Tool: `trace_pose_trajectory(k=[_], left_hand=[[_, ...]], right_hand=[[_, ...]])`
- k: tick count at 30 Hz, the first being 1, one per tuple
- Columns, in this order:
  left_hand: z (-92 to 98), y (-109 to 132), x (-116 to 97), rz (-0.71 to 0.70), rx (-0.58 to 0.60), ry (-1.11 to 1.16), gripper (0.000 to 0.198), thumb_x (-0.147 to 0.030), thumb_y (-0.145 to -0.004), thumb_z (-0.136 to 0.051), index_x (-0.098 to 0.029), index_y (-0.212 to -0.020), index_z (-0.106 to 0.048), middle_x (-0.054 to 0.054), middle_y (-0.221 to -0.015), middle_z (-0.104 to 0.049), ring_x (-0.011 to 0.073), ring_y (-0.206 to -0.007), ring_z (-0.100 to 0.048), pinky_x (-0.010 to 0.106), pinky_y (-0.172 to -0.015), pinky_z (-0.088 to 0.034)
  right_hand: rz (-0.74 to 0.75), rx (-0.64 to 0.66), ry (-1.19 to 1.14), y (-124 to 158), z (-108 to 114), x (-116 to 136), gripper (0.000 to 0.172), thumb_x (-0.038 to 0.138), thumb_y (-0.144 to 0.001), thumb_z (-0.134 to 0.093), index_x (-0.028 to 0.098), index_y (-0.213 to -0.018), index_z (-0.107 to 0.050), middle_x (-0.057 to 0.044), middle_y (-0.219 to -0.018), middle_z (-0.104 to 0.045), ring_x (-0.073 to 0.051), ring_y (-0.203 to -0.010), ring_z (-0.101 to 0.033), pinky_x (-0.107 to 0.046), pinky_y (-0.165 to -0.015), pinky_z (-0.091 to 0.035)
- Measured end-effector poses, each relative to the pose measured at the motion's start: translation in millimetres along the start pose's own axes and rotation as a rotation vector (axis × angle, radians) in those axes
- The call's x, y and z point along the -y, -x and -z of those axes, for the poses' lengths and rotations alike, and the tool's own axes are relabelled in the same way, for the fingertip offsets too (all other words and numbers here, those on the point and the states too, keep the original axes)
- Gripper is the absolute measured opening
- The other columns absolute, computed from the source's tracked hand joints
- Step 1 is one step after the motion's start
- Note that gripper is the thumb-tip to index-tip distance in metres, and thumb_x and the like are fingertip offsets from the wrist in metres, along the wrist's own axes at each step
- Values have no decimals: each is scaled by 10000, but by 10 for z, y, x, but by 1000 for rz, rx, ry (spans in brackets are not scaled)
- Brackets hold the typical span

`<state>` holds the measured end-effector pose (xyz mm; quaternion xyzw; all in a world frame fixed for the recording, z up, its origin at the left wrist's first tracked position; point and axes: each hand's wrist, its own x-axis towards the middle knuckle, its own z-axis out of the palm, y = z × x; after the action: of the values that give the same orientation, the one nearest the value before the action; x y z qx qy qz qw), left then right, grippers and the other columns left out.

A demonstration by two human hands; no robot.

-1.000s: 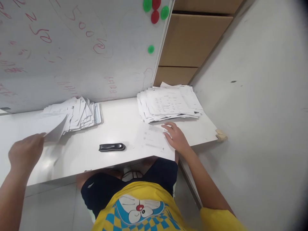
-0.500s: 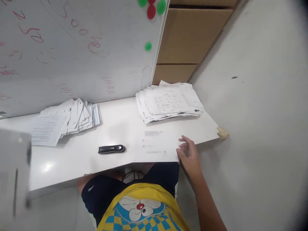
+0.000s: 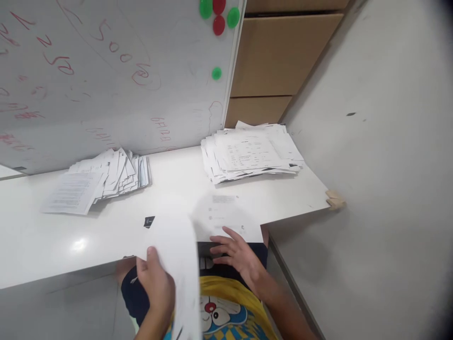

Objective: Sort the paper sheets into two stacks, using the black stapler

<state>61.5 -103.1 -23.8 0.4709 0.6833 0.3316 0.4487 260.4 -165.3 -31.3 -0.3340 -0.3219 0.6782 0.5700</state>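
Observation:
My left hand (image 3: 155,278) grips a white paper sheet (image 3: 180,264) by its left side, above the table's front edge. That sheet covers most of the black stapler (image 3: 149,221), of which only one end shows. To the right, my right hand (image 3: 235,255) is open with its fingers spread, over the near edge of a printed sheet (image 3: 226,208) lying on the table. Nothing is in my right hand.
A fanned paper pile (image 3: 116,174) lies on the white table (image 3: 173,165) at the left, a larger paper stack (image 3: 247,151) at the back right. Behind stand a whiteboard (image 3: 106,94) with magnets and cardboard boxes (image 3: 283,52). A wall (image 3: 389,165) is at the right.
My left hand has come into view from the left with the paper sheet, now partly over the stapler. My right hand has moved left and its fingers have spread.

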Motion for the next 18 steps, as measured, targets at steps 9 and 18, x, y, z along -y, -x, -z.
trace_pose_trajectory(k=[9, 18], left_hand=[[-851, 118, -154, -48, 111, 405, 421, -556, -874, -447, -329, -1227, -427, 46, -1123, -628, 203, -1004, -635, 352, -848, -551], [-738, 141, 143, 18, 624, 117, 417, -611, -826, -488, -212, -727, -417, -81, -470, -393, 82, -401, -352, 207, -412, -299]], right_hand=[[159, -528, 292, 387, 924, 361, 897, 649, -645, -686, 326, -1415, -360, -154, -1338, -537, -376, -1173, -545, -490, -836, -510], [44, -659, 925, 251, 1004, 325, 608, 488, -881, -513, 348, -1443, -329, -23, -1560, -263, -276, -1435, -199, -528, -1141, -193]])
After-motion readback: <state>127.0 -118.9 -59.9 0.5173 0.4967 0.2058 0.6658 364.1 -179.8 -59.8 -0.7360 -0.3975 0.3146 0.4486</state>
